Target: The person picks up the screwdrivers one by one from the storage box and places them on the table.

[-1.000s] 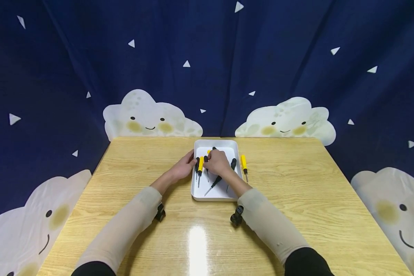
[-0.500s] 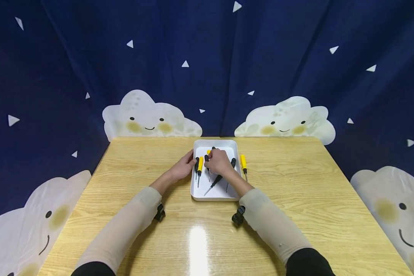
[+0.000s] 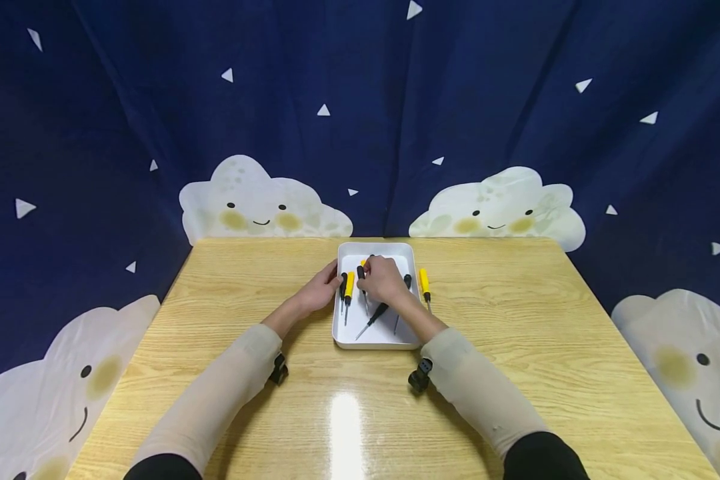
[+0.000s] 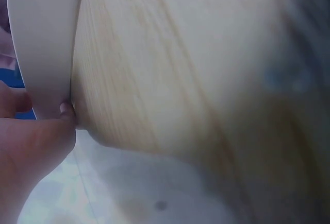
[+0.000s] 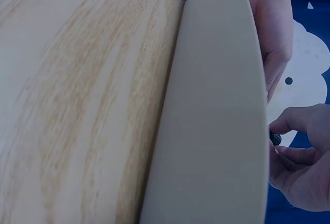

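Observation:
My left hand [image 3: 319, 289] holds the left wall of a white tray [image 3: 375, 345], its thumb over the rim; the left wrist view shows a fingertip against the outer wall [image 4: 46, 38]. Over the tray, my right hand [image 3: 385, 280] pinches a black-handled screwdriver [image 3: 361, 273], shaft pointing toward me. Its dark handle end [image 5: 276, 139] shows between thumb and finger in the right wrist view. Left of it in the tray lie a yellow-handled screwdriver [image 3: 349, 285] and a black one [image 3: 343, 283]. Another black screwdriver [image 3: 375, 315] lies slanted below my right hand.
One more black-handled screwdriver [image 3: 407, 281] lies along the tray's right side. A yellow handle [image 3: 363, 263] is partly hidden behind my right hand. Outside the tray, on the wooden table [image 3: 504, 307], lies a yellow-handled screwdriver [image 3: 424, 283]. A dark blue curtain [image 3: 372, 133] hangs behind.
My right hand has shifted slightly to the right with the black-handled screwdriver, and its forearm has swung a little right. My left hand and the tray stay in place.

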`<state>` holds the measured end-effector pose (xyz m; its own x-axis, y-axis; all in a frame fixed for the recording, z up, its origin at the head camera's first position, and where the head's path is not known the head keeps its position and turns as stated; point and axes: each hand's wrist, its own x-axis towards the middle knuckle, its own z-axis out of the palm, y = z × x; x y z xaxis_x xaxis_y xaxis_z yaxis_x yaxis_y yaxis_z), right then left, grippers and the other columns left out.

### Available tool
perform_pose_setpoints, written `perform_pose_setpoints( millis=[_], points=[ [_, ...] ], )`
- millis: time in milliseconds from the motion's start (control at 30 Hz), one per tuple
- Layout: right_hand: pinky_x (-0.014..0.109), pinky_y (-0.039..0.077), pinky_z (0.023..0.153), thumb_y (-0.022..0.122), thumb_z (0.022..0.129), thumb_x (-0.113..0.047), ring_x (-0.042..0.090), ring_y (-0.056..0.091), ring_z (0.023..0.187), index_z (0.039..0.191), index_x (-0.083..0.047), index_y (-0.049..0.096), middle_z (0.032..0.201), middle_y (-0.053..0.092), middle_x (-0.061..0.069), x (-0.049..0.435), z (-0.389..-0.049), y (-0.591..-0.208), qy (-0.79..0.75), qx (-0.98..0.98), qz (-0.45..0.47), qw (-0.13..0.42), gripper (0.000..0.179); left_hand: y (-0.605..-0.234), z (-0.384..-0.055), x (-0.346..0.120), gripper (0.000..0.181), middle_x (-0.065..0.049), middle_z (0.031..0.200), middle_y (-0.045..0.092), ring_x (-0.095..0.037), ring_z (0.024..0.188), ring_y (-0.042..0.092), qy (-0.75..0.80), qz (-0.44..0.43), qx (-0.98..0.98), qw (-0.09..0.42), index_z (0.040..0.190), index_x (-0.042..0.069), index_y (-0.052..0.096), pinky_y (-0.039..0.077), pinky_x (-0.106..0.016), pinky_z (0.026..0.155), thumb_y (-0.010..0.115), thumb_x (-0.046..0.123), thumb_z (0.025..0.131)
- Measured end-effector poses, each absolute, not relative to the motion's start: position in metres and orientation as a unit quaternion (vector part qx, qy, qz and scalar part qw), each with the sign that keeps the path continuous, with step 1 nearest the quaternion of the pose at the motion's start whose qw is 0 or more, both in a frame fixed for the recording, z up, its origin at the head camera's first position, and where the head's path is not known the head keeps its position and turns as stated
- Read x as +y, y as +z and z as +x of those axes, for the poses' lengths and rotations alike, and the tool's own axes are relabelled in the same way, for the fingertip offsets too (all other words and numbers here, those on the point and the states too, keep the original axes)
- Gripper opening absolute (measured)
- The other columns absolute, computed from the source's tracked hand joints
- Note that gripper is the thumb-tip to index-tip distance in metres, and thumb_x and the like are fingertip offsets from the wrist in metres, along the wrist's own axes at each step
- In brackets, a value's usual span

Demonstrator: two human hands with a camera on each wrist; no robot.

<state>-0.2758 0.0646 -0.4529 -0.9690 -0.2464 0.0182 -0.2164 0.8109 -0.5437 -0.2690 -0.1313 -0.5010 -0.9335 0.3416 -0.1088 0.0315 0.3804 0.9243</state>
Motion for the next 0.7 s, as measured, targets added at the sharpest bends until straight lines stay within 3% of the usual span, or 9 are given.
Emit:
perform_pose_setpoints(
  millis=[467,700],
  points=[
    [0.029,0.044,0.059,0.076,0.088,-0.011,0.020,0.057,0.070,0.094,-0.004,0.068,0.071,0.059,0.002,0.076,-0.269,-0.443,-0.297,0.945,-0.134,0.010,0.013,-0.499,-0.269,-0.131,0.062,-0.019,0.175,0.020,-0.030,0.161,0.018,0.536,0.104,0.825,0.146,0.170,0.004,0.011,0.017,-0.045,0.130,0.037,0.019,0.116],
    [0.028,0.045,0.062,0.075,0.089,-0.009,0.021,0.058,0.074,0.092,-0.006,0.066,0.074,0.060,0.002,0.085,-0.265,-0.437,-0.313,0.940,-0.137,-0.003,0.010,-0.499,-0.268,-0.130,0.062,-0.018,0.175,0.019,-0.029,0.161,0.017,0.533,0.098,0.828,0.143,0.170,0.003,0.011,0.016,-0.044,0.130,0.037,0.019,0.116]
  ],
)
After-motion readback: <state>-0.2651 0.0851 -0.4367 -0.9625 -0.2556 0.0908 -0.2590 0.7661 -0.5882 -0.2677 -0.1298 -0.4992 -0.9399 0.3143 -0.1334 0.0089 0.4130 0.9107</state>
